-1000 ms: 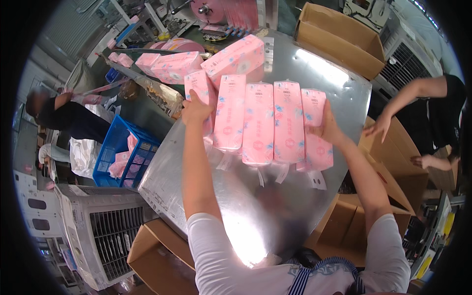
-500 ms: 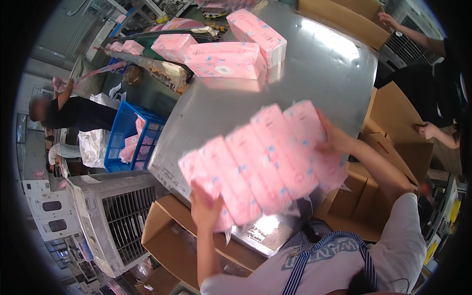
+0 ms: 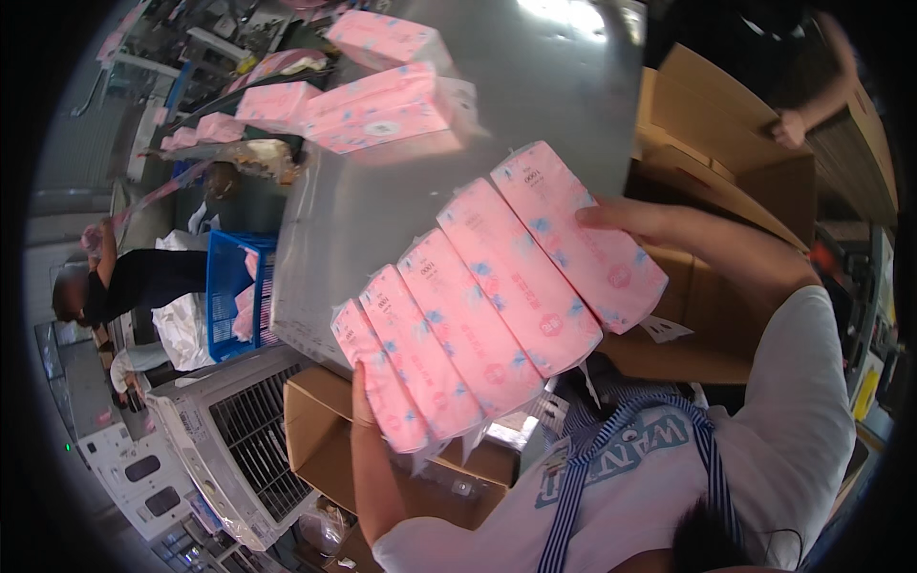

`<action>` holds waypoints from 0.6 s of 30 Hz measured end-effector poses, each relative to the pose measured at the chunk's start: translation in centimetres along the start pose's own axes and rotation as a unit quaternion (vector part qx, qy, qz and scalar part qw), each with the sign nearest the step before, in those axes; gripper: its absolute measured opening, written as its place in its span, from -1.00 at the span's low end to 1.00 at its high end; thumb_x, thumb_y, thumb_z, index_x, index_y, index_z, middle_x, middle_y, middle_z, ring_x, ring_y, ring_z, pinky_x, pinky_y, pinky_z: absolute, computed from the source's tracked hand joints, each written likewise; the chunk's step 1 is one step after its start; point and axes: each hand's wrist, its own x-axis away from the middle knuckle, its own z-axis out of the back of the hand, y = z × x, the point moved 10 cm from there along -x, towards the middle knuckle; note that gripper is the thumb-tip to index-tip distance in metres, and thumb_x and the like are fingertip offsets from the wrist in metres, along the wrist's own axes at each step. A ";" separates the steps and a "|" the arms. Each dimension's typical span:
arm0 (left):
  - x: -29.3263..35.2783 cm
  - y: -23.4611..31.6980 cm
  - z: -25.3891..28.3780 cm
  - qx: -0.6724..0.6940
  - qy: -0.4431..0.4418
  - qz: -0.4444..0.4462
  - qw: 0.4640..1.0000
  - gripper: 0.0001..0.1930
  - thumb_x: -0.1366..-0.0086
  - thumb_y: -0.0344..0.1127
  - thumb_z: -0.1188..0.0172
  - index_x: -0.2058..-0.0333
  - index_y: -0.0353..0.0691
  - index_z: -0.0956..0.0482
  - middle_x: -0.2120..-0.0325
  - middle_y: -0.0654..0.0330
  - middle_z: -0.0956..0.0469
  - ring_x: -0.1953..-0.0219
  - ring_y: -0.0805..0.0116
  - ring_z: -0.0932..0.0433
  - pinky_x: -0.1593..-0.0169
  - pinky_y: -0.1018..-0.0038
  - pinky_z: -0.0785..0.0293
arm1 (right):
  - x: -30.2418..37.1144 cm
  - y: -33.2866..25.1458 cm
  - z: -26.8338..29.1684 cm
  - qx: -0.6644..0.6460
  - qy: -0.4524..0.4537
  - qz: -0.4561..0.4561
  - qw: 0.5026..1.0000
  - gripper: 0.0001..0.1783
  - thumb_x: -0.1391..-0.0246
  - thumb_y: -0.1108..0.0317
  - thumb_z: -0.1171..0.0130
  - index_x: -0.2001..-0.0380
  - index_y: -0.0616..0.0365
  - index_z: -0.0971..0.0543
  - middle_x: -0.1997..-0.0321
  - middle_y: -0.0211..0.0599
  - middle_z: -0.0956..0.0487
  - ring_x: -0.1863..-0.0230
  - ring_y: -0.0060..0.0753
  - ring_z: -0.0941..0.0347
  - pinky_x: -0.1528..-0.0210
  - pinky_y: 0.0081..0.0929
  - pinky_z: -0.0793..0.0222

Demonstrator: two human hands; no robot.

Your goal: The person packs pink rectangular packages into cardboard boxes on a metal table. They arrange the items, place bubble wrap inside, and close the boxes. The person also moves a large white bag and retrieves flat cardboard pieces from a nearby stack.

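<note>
A row of several pink soft tissue packs (image 3: 497, 277) with blue flower prints is held up between my hands, tilted, over the near part of the metal table. My left hand (image 3: 364, 396) presses against the outer pack at the row's left end, its fingers mostly hidden. At the other end, my right hand (image 3: 616, 218) grips the last pack, thumb on top and the other fingers out of sight. A narrow gap shows between that right-hand pack and its neighbour; the others sit tightly side by side.
More pink tissue packs (image 3: 377, 110) lie on the metal table (image 3: 544, 105) by the conveyor. Open cardboard boxes stand at lower left (image 3: 320, 420) and right (image 3: 688, 306). A blue crate (image 3: 222, 286) and grey air cooler (image 3: 253, 435) are left; co-workers stand left and far right.
The row has turned and come closer to me, its right end now nearer and in clearer view. My view has shifted, so the table and far packs appear further left.
</note>
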 end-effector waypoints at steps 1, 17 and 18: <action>0.7 -0.1 -2.4 -0.004 -0.016 0.013 1.000 -0.27 -0.29 0.23 0.11 -0.18 -0.32 -0.26 -0.06 0.03 -0.43 -0.08 0.09 -0.44 -0.18 0.20 -0.33 | 3.2 -0.1 0.8 -0.022 -0.019 -0.040 0.999 -0.29 -0.17 -0.05 -0.05 -0.23 0.18 -0.24 -0.17 -0.18 -0.40 -0.18 -0.34 -0.33 -0.18 -0.28 -0.30; -9.3 -27.1 -45.2 -0.538 -0.273 0.341 0.721 -0.37 -0.23 0.23 -0.02 -0.05 -0.16 -0.45 0.08 0.07 -0.55 0.04 0.13 -0.55 0.05 0.19 -0.54 | 36.1 31.1 33.3 0.459 0.421 -0.250 0.742 -0.63 -0.06 0.24 0.03 0.15 0.27 -0.54 0.22 -0.12 -0.60 0.25 -0.08 -0.56 0.16 -0.30 -0.48; -8.2 -30.2 -46.6 -0.541 -0.272 0.371 0.704 -0.41 -0.24 0.16 -0.03 -0.05 -0.19 -0.45 0.12 0.06 -0.58 0.09 0.08 -0.58 0.07 0.14 -0.54 | 35.6 32.0 32.0 0.496 0.460 -0.297 0.674 -0.64 -0.05 0.29 0.01 0.10 0.23 -0.50 0.24 -0.12 -0.58 0.23 0.02 -0.55 0.16 -0.28 -0.50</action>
